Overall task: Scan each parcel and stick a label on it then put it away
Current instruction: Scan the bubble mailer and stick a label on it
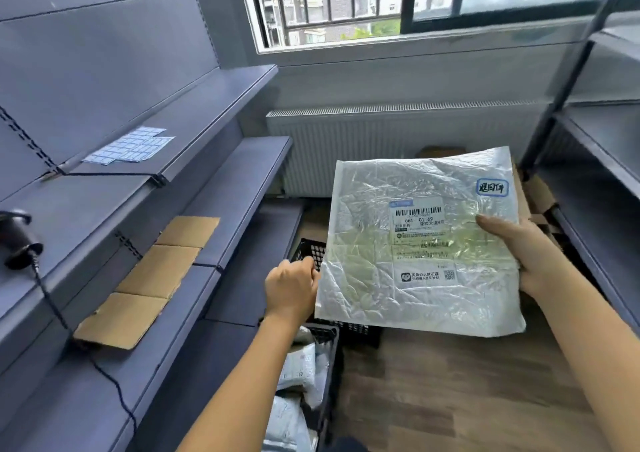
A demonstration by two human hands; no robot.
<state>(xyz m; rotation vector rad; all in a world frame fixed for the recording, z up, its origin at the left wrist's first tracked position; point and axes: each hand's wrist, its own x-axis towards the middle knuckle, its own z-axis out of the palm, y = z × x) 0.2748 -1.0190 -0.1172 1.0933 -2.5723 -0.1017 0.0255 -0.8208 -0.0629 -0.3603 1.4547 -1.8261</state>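
Note:
A flat white plastic mailer parcel (391, 271) is held up in front of me, its printed shipping label with barcode facing me. My right hand (519, 254) grips the parcel's right edge, thumb on top. My left hand (291, 285) has curled fingers at the parcel's left edge; whether it pinches the edge is unclear. A sheet of small blue-white stickers (133, 146) lies on an upper grey shelf at left. A black barcode scanner (15, 236) with a coiled cable stands at the far left edge.
Grey metal shelving (194, 188) runs along the left, with flattened cardboard (152, 278) on one shelf. More shelving (595, 181) stands at right. A black crate (329, 358) with other parcels (298, 368) sits on the wooden floor below. A radiator and window are ahead.

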